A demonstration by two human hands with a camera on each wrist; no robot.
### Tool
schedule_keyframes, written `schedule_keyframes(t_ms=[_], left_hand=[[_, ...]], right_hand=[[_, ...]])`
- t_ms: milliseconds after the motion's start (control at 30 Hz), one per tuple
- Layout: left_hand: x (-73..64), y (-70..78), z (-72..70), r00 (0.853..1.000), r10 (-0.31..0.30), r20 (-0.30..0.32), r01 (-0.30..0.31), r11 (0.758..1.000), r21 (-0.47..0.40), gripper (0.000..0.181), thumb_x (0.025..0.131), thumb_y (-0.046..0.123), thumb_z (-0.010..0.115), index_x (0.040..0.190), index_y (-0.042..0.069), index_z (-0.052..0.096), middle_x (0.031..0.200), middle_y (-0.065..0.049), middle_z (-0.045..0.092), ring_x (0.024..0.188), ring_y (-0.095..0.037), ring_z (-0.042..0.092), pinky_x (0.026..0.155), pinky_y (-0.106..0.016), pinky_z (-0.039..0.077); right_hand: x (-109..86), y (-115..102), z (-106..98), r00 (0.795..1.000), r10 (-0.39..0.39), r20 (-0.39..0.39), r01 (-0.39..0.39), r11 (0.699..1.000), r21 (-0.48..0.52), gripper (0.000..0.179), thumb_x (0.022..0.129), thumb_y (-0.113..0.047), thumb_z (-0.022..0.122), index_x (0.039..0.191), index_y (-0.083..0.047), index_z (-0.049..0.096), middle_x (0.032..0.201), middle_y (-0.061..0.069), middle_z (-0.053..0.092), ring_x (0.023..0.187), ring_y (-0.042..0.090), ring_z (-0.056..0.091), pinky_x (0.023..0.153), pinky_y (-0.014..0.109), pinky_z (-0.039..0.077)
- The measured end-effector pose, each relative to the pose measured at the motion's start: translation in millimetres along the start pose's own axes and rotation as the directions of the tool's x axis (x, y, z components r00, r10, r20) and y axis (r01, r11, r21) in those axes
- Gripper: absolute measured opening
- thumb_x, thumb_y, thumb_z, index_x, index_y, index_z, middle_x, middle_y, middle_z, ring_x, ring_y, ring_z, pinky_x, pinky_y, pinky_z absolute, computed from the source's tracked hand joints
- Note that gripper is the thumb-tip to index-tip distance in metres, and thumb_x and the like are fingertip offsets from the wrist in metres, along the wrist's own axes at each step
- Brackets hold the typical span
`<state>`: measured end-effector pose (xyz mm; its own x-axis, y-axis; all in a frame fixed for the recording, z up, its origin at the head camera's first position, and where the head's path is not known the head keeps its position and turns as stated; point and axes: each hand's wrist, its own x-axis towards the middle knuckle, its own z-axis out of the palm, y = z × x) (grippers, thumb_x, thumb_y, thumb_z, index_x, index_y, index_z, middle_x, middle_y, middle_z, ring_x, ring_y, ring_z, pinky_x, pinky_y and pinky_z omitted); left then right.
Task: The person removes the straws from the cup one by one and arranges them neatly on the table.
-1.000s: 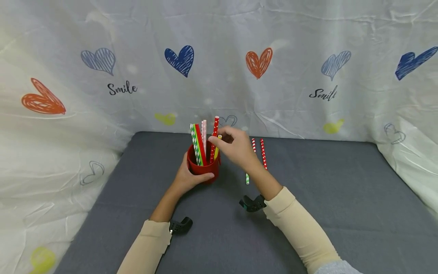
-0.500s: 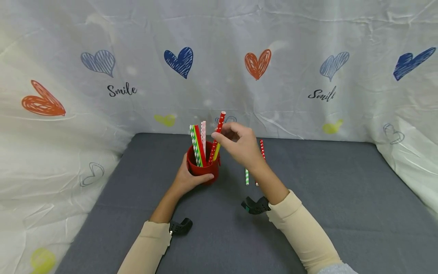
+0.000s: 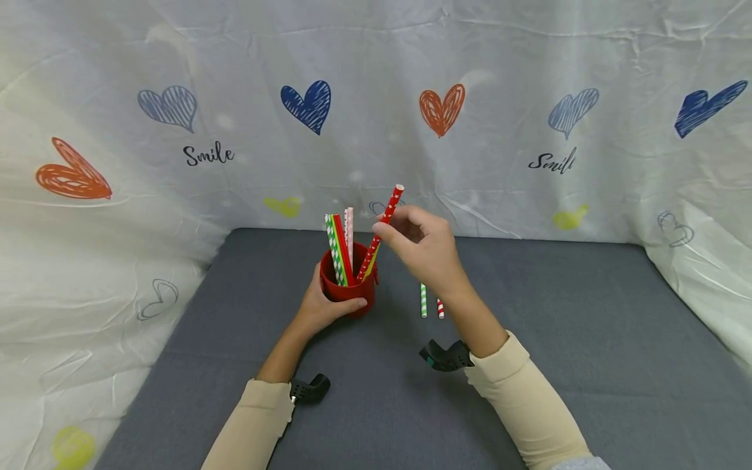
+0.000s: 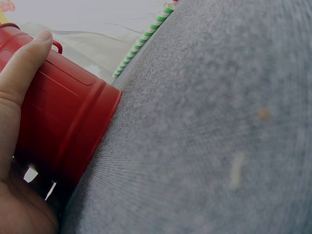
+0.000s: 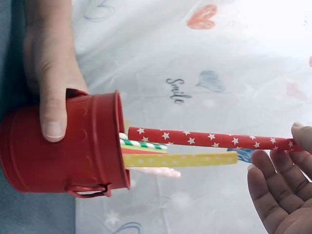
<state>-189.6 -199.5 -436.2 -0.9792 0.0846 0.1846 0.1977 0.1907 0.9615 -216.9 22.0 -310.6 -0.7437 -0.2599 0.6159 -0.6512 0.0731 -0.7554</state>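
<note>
Pinching a starred red straw (image 5: 209, 140), my right hand (image 3: 425, 251) holds it tilted at the mouth of the bucket (image 5: 90, 151) that my left hand (image 3: 323, 307) grips upright on the desk (image 3: 558, 313).

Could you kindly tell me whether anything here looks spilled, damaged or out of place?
Nothing stands out. The red bucket, gripped by the left hand, is upright; its straws look unbent. The right hand pinches a slanting red straw. A green-striped straw and a red-striped straw lie on the gray cloth, partly hidden.
</note>
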Motion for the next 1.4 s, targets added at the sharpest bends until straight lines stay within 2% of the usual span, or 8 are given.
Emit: schedule_keyframes(t_ms=[167,367,567,1000,1233,1400], left_hand=[[-0.6,2.0,0.8,1.000,-0.006,-0.004,0.006,1.000,0.015,0.095,0.079,0.008,0.085,0.151,0.003,0.024,0.144,-0.014,0.043,0.127,-0.028,0.044,0.101,-0.049,0.045],[-1.2,3.3,1.9,1.000,-0.025,-0.014,0.025,0.999,0.028,0.095,0.078,0.009,0.085,0.151,0.003,0.024,0.145,-0.015,0.042,0.128,-0.030,0.043,0.102,-0.051,0.044],[-1.8,2.0,0.8,1.000,-0.018,-0.013,0.019,0.999,0.026,0.095,0.078,0.009,0.085,0.152,0.003,0.024,0.145,-0.014,0.042,0.128,-0.030,0.043,0.100,-0.050,0.046],[-1.4,1.9,1.0,1.000,-0.003,-0.001,0.003,1.000,0.022,0.094,0.079,0.009,0.084,0.152,0.005,0.025,0.144,-0.011,0.044,0.128,-0.027,0.044,0.094,-0.046,0.051],[-1.5,2.5,1.6,1.000,-0.015,-0.009,0.015,0.999,0.034,0.093,0.079,0.009,0.084,0.151,0.004,0.025,0.144,-0.013,0.044,0.127,-0.029,0.043,0.095,-0.048,0.050],[-2.0,2.3,0.8,1.000,-0.020,-0.008,0.020,0.999,0.035,0.094,0.079,0.010,0.084,0.151,0.005,0.025,0.144,-0.013,0.044,0.127,-0.028,0.043,0.095,-0.048,0.050]], right_hand=[[-2.4,-2.6,-5.2,1.000,-0.021,-0.007,0.022,0.999,0.025,0.012,0.090,-0.007,0.076,0.100,-0.002,0.073,0.082,0.004,0.069,0.070,0.021,0.063,0.064,0.032,0.054],[-6.1,-1.1,-9.9,1.000,-0.010,0.002,0.010,0.998,0.066,0.015,0.092,-0.006,0.073,0.106,0.000,0.072,0.090,0.006,0.072,0.070,0.031,0.067,0.068,0.038,0.059],[-10.2,2.4,-14.0,1.000,0.019,0.002,-0.019,0.993,0.116,0.014,0.094,-0.004,0.070,0.106,0.005,0.069,0.095,0.012,0.072,0.075,0.027,0.069,0.067,0.040,0.059],[-18.9,12.9,-23.9,0.996,0.091,-0.020,-0.084,0.972,0.219,0.021,0.097,-0.004,0.066,0.115,0.006,0.069,0.088,0.024,0.069,0.070,0.026,0.068,0.066,0.039,0.059],[-23.5,17.9,-26.2,0.988,0.149,-0.042,-0.134,0.958,0.254,0.028,0.095,0.000,0.067,0.121,0.009,0.065,0.085,0.017,0.070,0.068,0.023,0.068,0.065,0.037,0.059],[-27.5,20.2,-27.6,0.975,0.215,-0.053,-0.199,0.956,0.216,0.038,0.093,-0.002,0.071,0.128,0.006,0.063,0.085,0.011,0.071,0.065,0.021,0.067,0.068,0.035,0.058]])
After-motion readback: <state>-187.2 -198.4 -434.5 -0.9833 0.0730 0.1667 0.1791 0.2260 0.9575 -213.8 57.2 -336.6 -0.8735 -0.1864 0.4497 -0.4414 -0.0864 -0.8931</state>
